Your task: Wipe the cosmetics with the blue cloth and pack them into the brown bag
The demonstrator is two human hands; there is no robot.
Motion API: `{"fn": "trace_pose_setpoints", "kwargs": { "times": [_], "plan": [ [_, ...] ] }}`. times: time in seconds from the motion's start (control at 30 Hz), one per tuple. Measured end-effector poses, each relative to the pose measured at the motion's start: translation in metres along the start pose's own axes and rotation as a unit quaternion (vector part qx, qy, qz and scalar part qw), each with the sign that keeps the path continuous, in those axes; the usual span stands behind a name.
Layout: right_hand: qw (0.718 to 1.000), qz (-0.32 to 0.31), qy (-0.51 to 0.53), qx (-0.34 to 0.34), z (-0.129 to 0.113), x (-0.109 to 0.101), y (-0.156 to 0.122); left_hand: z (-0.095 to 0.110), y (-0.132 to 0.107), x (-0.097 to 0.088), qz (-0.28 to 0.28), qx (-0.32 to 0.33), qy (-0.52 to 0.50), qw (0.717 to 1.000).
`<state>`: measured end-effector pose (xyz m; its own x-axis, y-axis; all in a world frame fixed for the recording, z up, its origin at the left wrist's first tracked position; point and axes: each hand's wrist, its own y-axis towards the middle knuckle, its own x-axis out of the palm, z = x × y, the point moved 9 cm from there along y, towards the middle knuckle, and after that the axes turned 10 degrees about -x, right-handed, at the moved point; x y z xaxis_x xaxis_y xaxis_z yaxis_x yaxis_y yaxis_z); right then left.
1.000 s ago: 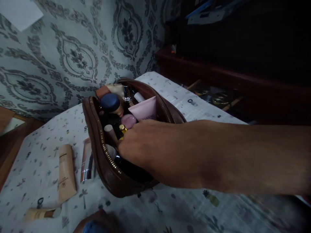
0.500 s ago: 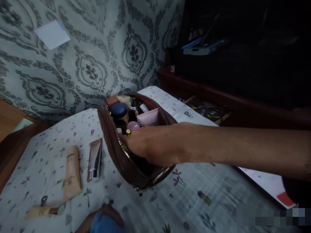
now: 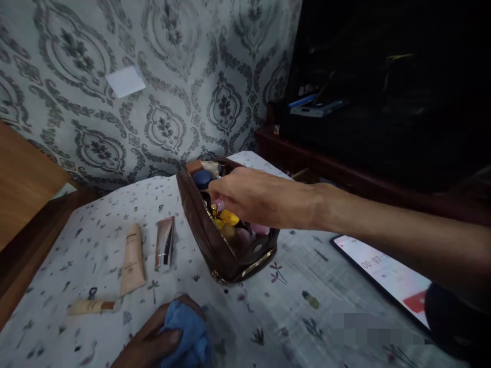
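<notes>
My right hand (image 3: 245,197) reaches in over the open brown makeup bag (image 3: 199,225), fingers bent down among its contents. Whatever the fingertips grip is hidden. Close to them are a blue round lid (image 3: 202,179), a silver-topped bottle (image 3: 221,170) and a yellow item (image 3: 229,217). A crumpled blue cloth (image 3: 187,332) is held in my left hand (image 3: 153,335) at the bottom of the view. Left of the bag lie a beige tube (image 3: 132,260), a shiny silver-pink tube (image 3: 164,243) and a small beige tube with a brown end (image 3: 92,306).
All this rests on a white patterned cloth (image 3: 291,291). A tablet or phone (image 3: 383,271) with a lit timer lies at right, under my forearm. Behind stands a patterned wall (image 3: 164,76) with a white card (image 3: 126,82); a dark screen (image 3: 383,128) is at right.
My right hand has risen from the near part of the bag and shifted toward its far part. My left hand with the blue cloth shows more. The whole view has turned slightly.
</notes>
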<state>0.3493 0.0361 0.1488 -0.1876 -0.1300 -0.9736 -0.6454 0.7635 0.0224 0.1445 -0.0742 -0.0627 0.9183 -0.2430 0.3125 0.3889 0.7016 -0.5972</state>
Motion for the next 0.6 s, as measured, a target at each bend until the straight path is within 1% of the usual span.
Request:
{"fn": "trace_pose_setpoints", "kwargs": {
  "times": [0.07,0.1,0.17,0.23,0.27,0.37,0.43,0.47,0.53,0.6],
  "plan": [
    [0.997,0.07,-0.026,0.009,-0.006,-0.011,-0.007,0.007,0.002,0.012,-0.031,0.017,0.021,0.999],
    [0.995,0.092,-0.026,0.014,-0.011,-0.012,-0.011,0.01,0.002,0.018,-0.047,0.023,0.033,0.998],
    [0.993,0.118,-0.01,0.019,-0.025,-0.009,-0.021,0.014,0.002,0.026,-0.074,0.027,0.052,0.996],
    [0.992,0.127,0.008,0.007,-0.043,0.001,-0.03,0.019,0.001,0.031,-0.101,0.038,0.075,0.991],
    [0.992,0.126,0.019,-0.003,-0.052,0.009,-0.034,0.02,0.0,0.032,-0.104,0.041,0.089,0.99],
    [0.99,0.119,0.062,-0.046,-0.077,0.039,-0.039,0.026,-0.003,0.027,-0.094,0.066,0.12,0.986],
    [0.985,0.126,0.091,-0.076,-0.088,0.058,-0.038,0.034,-0.003,0.018,-0.06,0.095,0.126,0.986],
    [0.983,0.128,0.104,-0.084,-0.092,0.067,-0.036,0.041,-0.003,0.01,-0.029,0.114,0.123,0.985],
    [0.98,0.125,0.131,-0.08,-0.095,0.085,-0.03,0.058,-0.006,-0.013,0.048,0.16,0.113,0.979],
    [0.979,0.107,0.159,-0.062,-0.097,0.103,-0.021,0.082,-0.016,-0.039,0.128,0.216,0.113,0.961]
  ]
}}
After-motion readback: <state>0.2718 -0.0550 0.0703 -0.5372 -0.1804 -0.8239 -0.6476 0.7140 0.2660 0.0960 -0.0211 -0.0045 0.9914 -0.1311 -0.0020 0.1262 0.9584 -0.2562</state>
